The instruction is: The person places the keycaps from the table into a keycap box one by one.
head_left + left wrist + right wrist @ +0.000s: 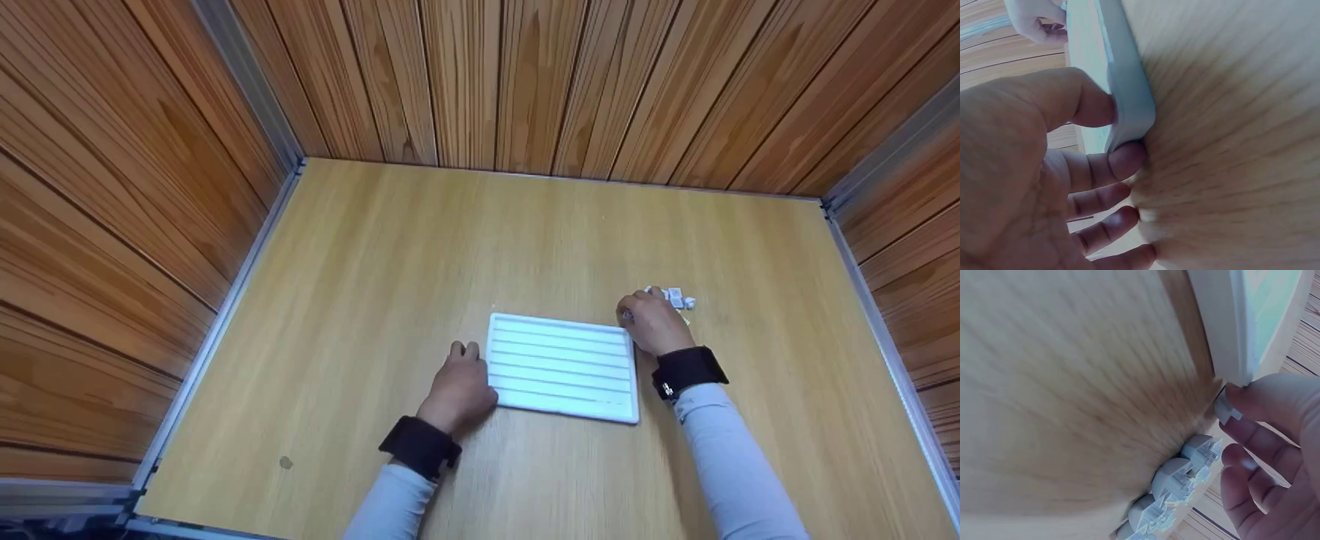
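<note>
A white rectangular board (pixel 562 369) with a raised rim and straight grooves lies flat on the wooden table. At its near left corner my left hand (pixel 457 386) grips the rim; in the left wrist view the thumb lies on the edge and the index finger against the corner (pixel 1133 109). By the far right corner, my right hand (pixel 655 322) pinches a small whitish piece (pixel 1226 408) between thumb and index finger, close to the board's side. Several similar small pieces (pixel 677 298) lie beyond this hand, showing rounded sides in the right wrist view. Their exact kind is unclear.
Plank-patterned wooden walls (pixel 532 90) enclose the table (pixel 420 240) at the back and both sides, with metal edging (pixel 217 330) along the borders. A small dark spot (pixel 286 463) marks the table at the near left.
</note>
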{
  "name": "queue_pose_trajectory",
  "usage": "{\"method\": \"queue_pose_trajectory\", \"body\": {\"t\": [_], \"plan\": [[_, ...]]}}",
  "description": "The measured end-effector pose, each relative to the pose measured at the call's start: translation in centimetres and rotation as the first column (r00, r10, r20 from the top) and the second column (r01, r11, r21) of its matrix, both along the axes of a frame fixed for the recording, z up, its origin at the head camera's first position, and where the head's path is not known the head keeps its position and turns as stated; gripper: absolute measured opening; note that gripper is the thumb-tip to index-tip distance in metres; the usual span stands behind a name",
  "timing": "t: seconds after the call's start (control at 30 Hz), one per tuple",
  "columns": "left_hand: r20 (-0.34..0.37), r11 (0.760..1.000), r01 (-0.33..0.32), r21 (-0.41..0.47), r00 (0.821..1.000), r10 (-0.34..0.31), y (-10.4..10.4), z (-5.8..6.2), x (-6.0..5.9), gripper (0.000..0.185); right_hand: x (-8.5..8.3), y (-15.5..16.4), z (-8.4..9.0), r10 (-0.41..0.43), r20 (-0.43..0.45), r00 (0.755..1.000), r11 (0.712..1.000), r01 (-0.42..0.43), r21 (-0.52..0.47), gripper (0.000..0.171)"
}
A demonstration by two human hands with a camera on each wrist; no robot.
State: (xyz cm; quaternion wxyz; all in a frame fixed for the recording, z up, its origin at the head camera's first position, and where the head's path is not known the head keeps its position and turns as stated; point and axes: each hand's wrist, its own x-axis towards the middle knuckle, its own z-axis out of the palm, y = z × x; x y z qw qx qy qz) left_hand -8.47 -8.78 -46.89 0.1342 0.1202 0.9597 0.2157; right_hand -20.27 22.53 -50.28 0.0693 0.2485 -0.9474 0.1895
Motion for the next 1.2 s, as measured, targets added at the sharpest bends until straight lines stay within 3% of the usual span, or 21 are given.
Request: {"method": "queue_pose_trajectory", "body": {"t": [0.07, 0.13, 0.23, 0.63, 0.97, 1.2], "plan": [[0.021, 0.997, -0.046, -0.057, 0.999, 0.048, 0.5, -3.9, -1.3, 0.026, -1.7, 1.4, -2.2, -0.010, 0.091, 0.996, 1.000, 0.008, 0.030, 0.010], [0.020, 0.992, -0.085, -0.088, 0.996, 0.087, 0.9, -6.8, -2.1, 0.023, -2.8, 2.0, -3.4, -0.032, 0.152, 0.988, 0.998, 0.024, 0.052, 0.012], [0.045, 0.991, -0.102, -0.091, 0.993, 0.106, 0.8, -7.9, -2.6, 0.025, -3.2, 1.6, -3.7, -0.083, 0.193, 0.978, 0.995, 0.069, 0.078, 0.015], [0.023, 0.994, -0.068, -0.080, 0.997, 0.070, 0.6, -7.8, -2.6, 0.014, -2.5, 0.2, -2.5, -0.115, 0.167, 0.979, 0.993, 0.106, 0.060, 0.015], [0.015, 0.994, -0.073, -0.082, 0.997, 0.074, 0.7, -7.9, -2.5, 0.019, -2.2, -0.8, -2.6, -0.084, 0.173, 0.981, 0.996, 0.083, 0.012, 0.023], [0.018, 0.993, -0.071, -0.090, 0.997, 0.073, 0.7, -7.8, -2.6, 0.023, -2.0, -2.2, -2.7, -0.106, 0.202, 0.974, 0.994, 0.111, -0.015, 0.022]]}}
